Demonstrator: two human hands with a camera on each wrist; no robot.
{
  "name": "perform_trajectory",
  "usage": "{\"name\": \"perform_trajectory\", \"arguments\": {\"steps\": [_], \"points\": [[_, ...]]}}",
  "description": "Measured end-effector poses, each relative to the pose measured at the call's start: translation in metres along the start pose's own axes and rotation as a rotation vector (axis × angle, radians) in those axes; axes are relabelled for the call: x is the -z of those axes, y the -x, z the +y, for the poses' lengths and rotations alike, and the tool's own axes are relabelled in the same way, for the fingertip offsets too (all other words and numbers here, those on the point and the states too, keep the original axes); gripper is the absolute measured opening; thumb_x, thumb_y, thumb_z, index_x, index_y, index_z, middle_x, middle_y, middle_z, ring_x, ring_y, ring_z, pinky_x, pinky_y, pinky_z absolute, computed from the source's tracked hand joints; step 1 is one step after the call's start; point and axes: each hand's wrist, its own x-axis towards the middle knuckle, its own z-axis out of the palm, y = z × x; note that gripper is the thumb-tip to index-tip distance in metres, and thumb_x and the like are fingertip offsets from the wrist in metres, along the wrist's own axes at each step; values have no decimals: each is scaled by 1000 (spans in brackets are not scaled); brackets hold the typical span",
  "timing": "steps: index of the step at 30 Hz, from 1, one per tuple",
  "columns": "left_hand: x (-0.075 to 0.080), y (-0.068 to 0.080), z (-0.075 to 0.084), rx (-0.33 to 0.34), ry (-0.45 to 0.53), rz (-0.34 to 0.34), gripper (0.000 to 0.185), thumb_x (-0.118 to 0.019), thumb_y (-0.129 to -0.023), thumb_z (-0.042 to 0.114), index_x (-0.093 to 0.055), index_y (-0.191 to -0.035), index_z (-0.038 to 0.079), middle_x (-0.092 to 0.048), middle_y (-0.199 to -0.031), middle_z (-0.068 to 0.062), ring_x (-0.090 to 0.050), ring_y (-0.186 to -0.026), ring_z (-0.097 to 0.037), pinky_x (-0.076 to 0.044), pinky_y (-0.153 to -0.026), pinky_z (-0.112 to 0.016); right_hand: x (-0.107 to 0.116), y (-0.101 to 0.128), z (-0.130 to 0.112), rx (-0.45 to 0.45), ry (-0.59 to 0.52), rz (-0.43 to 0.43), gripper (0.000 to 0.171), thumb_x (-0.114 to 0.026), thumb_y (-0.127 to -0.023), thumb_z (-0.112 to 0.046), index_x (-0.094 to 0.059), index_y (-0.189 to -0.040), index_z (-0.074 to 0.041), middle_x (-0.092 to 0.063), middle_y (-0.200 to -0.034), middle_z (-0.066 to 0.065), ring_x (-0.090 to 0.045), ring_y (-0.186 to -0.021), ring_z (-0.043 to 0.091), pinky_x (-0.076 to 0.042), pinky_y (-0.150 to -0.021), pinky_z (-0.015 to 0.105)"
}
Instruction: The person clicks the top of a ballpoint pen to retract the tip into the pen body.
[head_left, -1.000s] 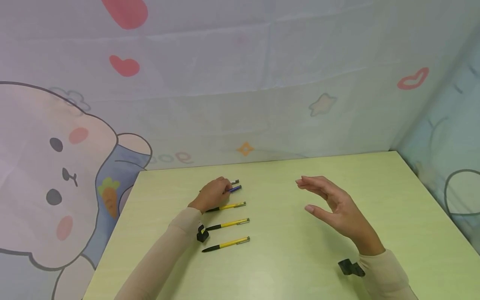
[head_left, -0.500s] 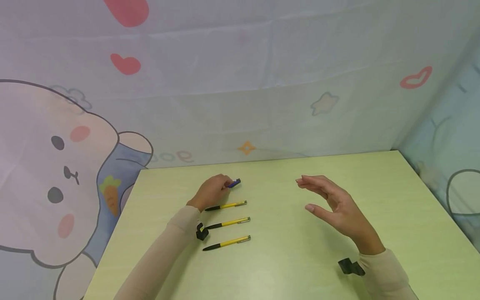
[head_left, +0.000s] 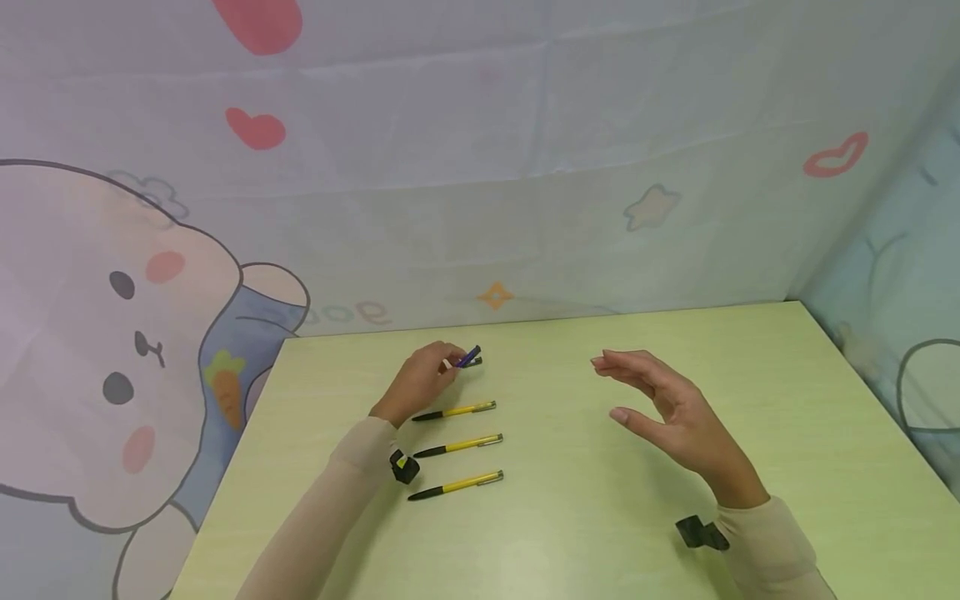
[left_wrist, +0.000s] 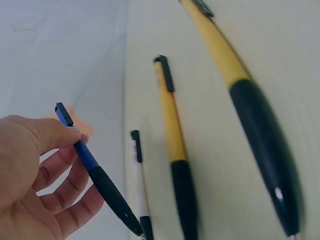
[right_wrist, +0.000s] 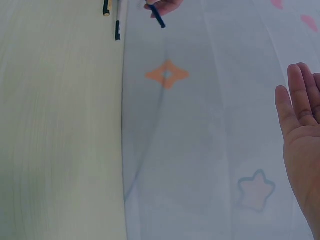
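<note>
My left hand (head_left: 422, 379) pinches a blue pen (left_wrist: 107, 189) between thumb and fingers, near its clip end. The pen is raised off the table and tilted, its black grip pointing down in the left wrist view. Just beyond it a white pen (left_wrist: 140, 175) with a black grip lies on the table, partly hidden by the left hand in the head view. Nearer lie a yellow pen (head_left: 459, 411), a second yellow pen (head_left: 461, 445) and a third yellow pen (head_left: 459, 485), all black-gripped and roughly parallel. My right hand (head_left: 678, 421) hovers at the right with fingers extended, holding nothing.
The pale yellow-green table (head_left: 585, 500) ends at the back against a hanging cloth (head_left: 420, 242) printed with hearts, stars and a bear. Another printed cloth (head_left: 885, 275) hangs along the right side. A small black device (head_left: 405, 467) sits on the left wrist.
The blue pen, lying beside the white pen a second ago, has been picked up by my left hand and now tilts upward. The right hand holds its pose.
</note>
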Motion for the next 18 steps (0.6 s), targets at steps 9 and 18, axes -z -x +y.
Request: {"name": "perform_trajectory", "arguments": {"steps": [9,18], "points": [[15,5,21,-92,49,113,27,-66,-99,7,-66,-126,9,-67,-114,-7,-66,-92,-22,-57,-81,-40,-1,-1,2,-16,-2,-1,63,-61,-80,30,-42,-139,20,-57,-133,25,-56,-130,25,-44,-112,33],[26,14,48,-130,168,178,28,-64,-101,10,-64,-129,10,-67,-116,-6,-66,-95,-20,-58,-77,-35,-1,-6,2,-11,2,-11,63,-61,-79,30,-42,-138,21,-57,-133,25,-57,-129,26,-44,-112,32]]}}
